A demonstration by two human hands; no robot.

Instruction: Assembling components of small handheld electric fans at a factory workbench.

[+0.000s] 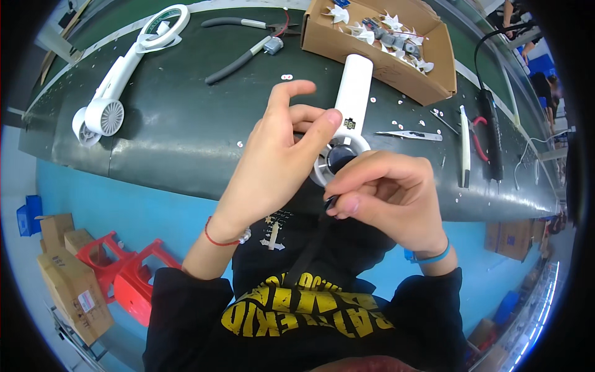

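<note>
A white handheld fan (354, 84) lies on the dark green bench near its front edge, handle pointing away, with a small display on the handle. Its round head holds a dark disc (339, 157), partly covered by my right hand. My left hand (273, 136) hovers beside the handle, index finger raised apart and the others loosely curled. The thumb tip overlaps the handle near the display; whether it touches is unclear. Close to the fan head's near rim, my right hand (390, 189) pinches a small black piece (331, 201) between thumb and fingertips.
An open cardboard box (434, 87) of white fan blades and small motors stands behind the fan. Pliers (232, 67) and another white fan (118, 87) lie left. Tweezers (412, 134), red-handled pliers (479, 139) and a black corded tool (491, 136) lie right. Red stools (133, 291) stand below.
</note>
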